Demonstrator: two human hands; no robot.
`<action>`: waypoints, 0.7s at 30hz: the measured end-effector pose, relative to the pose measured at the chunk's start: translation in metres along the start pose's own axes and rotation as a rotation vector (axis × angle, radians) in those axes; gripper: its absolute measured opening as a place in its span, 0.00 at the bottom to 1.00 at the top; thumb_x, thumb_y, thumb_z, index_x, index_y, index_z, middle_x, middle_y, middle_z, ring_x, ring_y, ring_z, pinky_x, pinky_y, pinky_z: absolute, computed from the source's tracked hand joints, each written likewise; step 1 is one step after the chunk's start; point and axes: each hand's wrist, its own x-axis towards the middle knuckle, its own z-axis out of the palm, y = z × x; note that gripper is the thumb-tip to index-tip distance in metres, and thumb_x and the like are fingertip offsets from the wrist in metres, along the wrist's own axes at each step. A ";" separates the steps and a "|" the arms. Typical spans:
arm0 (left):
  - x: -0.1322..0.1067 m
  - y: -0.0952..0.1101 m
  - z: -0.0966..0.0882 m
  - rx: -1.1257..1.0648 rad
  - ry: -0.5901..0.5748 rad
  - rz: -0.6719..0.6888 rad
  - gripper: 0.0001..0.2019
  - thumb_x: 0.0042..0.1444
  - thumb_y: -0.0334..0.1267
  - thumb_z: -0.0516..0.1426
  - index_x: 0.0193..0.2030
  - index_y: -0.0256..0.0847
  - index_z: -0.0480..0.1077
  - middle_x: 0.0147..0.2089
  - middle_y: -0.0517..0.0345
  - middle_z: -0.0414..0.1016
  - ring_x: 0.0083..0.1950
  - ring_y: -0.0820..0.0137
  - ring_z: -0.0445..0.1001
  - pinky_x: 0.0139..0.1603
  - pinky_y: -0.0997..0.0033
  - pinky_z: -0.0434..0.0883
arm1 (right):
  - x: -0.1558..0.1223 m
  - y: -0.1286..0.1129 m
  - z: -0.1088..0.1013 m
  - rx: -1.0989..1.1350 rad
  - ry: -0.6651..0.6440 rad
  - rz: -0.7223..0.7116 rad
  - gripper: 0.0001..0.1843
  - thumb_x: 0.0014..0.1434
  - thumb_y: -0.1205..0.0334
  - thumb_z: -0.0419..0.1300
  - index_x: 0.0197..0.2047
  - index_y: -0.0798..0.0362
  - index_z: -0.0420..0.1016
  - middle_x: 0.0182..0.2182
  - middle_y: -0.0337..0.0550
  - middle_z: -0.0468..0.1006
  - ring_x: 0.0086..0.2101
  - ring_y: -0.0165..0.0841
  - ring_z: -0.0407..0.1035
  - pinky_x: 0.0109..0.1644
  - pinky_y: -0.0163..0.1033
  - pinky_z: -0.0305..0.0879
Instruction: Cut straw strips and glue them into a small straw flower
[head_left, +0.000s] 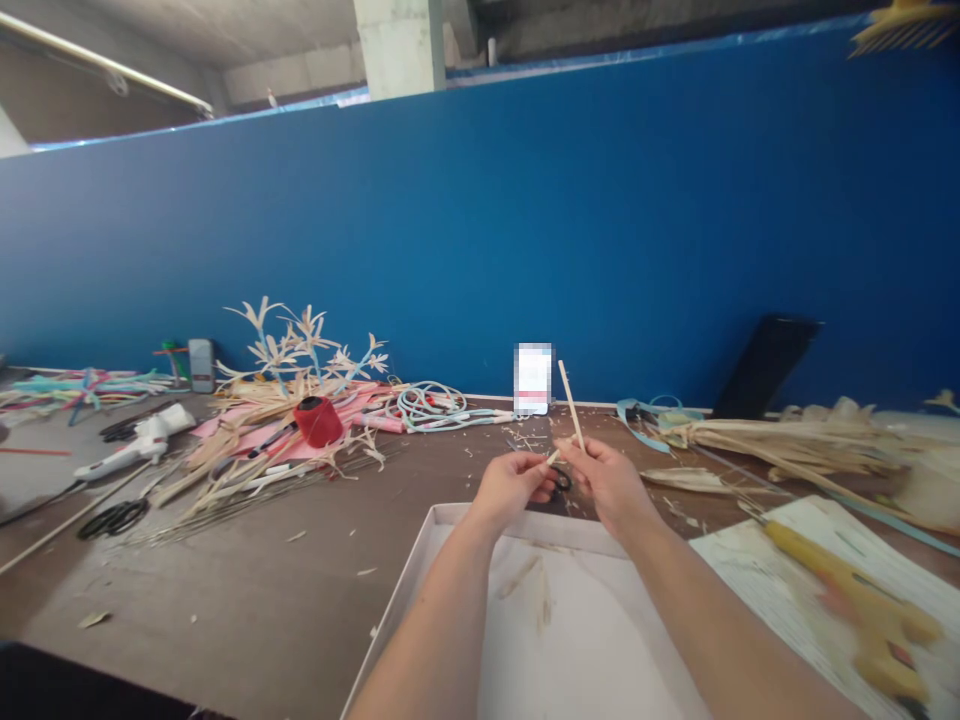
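My right hand (609,482) is closed in a pinch on a narrow pale strip (571,405), which sticks up above the fingers and looks like dried husk. Close beside it, my left hand (514,488) pinches a small pale piece (553,457) at the fingertips. Whether that piece and the strip are joined is hidden by the fingers. A black loop (562,481), perhaps a scissor handle, shows just behind both hands. Under my forearms lies a shallow white box (570,640) with a few brownish scraps inside.
To the left are husk flowers (281,350), a red thread spool (318,421), black-handled scissors (114,518) and a white glue gun (142,445). A phone (532,380) leans on the blue partition (480,230). At right are a yellow glue gun (847,590) and dried husks (787,445).
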 end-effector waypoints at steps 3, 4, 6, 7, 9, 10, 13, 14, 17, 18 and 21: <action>-0.001 -0.001 0.000 0.041 -0.018 0.013 0.08 0.48 0.35 0.59 0.33 0.32 0.72 0.32 0.50 0.75 0.28 0.76 0.72 0.27 0.79 0.69 | 0.000 0.002 0.000 -0.001 0.001 -0.016 0.18 0.45 0.47 0.62 0.30 0.54 0.70 0.15 0.31 0.57 0.18 0.23 0.48 0.19 0.30 0.42; -0.001 -0.001 0.000 0.045 -0.010 0.016 0.08 0.49 0.36 0.58 0.32 0.32 0.72 0.31 0.50 0.75 0.27 0.77 0.71 0.27 0.79 0.69 | 0.000 0.003 0.001 -0.012 0.002 -0.019 0.18 0.45 0.47 0.62 0.30 0.54 0.70 0.15 0.31 0.57 0.17 0.23 0.48 0.19 0.30 0.42; -0.001 0.000 0.000 0.049 0.008 0.019 0.07 0.49 0.36 0.57 0.31 0.32 0.71 0.30 0.51 0.75 0.26 0.77 0.71 0.26 0.80 0.68 | 0.001 0.005 0.001 -0.046 0.007 -0.025 0.19 0.46 0.46 0.61 0.32 0.54 0.72 0.15 0.32 0.57 0.18 0.23 0.49 0.19 0.30 0.44; -0.001 0.001 0.000 0.048 0.017 0.020 0.07 0.50 0.35 0.57 0.31 0.32 0.71 0.30 0.52 0.74 0.25 0.77 0.71 0.25 0.80 0.68 | 0.002 0.006 0.001 -0.059 0.014 -0.029 0.20 0.46 0.45 0.60 0.34 0.54 0.73 0.16 0.33 0.59 0.18 0.23 0.50 0.19 0.30 0.45; -0.001 0.002 -0.001 0.033 0.039 0.019 0.06 0.50 0.34 0.56 0.31 0.32 0.71 0.29 0.52 0.74 0.25 0.78 0.70 0.24 0.80 0.68 | 0.003 0.006 0.001 -0.055 0.041 -0.035 0.22 0.48 0.43 0.58 0.38 0.53 0.74 0.20 0.36 0.63 0.20 0.24 0.53 0.20 0.31 0.49; -0.001 0.002 -0.001 0.019 0.054 0.018 0.06 0.50 0.34 0.56 0.32 0.32 0.71 0.29 0.52 0.74 0.24 0.78 0.70 0.24 0.80 0.68 | 0.003 0.004 0.001 -0.043 0.060 -0.044 0.23 0.49 0.43 0.57 0.40 0.53 0.74 0.22 0.37 0.64 0.20 0.25 0.54 0.20 0.31 0.51; 0.000 0.004 -0.002 -0.032 0.095 0.024 0.07 0.51 0.34 0.55 0.32 0.31 0.71 0.29 0.52 0.73 0.24 0.79 0.69 0.23 0.81 0.68 | -0.001 -0.003 0.001 -0.047 0.115 -0.150 0.24 0.52 0.43 0.54 0.42 0.53 0.74 0.25 0.39 0.65 0.21 0.25 0.55 0.21 0.32 0.53; 0.000 0.005 -0.002 -0.044 0.107 0.031 0.07 0.51 0.34 0.55 0.32 0.31 0.71 0.29 0.52 0.73 0.24 0.79 0.69 0.23 0.81 0.68 | -0.003 -0.006 0.001 -0.083 0.124 -0.208 0.24 0.52 0.44 0.54 0.43 0.53 0.73 0.25 0.39 0.65 0.21 0.26 0.56 0.22 0.32 0.54; 0.001 0.005 -0.004 -0.056 0.137 0.061 0.07 0.50 0.34 0.55 0.32 0.31 0.71 0.29 0.51 0.73 0.25 0.78 0.69 0.23 0.80 0.68 | -0.008 -0.012 0.003 -0.252 0.066 -0.305 0.22 0.55 0.47 0.53 0.45 0.52 0.72 0.23 0.39 0.66 0.23 0.28 0.60 0.26 0.33 0.58; 0.001 0.005 -0.004 -0.052 0.148 0.074 0.07 0.50 0.35 0.55 0.32 0.31 0.71 0.29 0.52 0.73 0.25 0.78 0.69 0.23 0.80 0.68 | -0.008 -0.011 0.004 -0.294 0.011 -0.292 0.21 0.55 0.47 0.53 0.45 0.52 0.72 0.21 0.38 0.67 0.24 0.29 0.61 0.27 0.34 0.59; 0.003 0.002 -0.006 0.007 0.185 0.122 0.06 0.49 0.35 0.55 0.31 0.33 0.70 0.28 0.54 0.73 0.25 0.77 0.69 0.24 0.80 0.67 | -0.005 -0.003 0.006 -0.293 -0.162 -0.182 0.19 0.53 0.49 0.55 0.43 0.52 0.72 0.21 0.38 0.68 0.23 0.29 0.62 0.26 0.34 0.58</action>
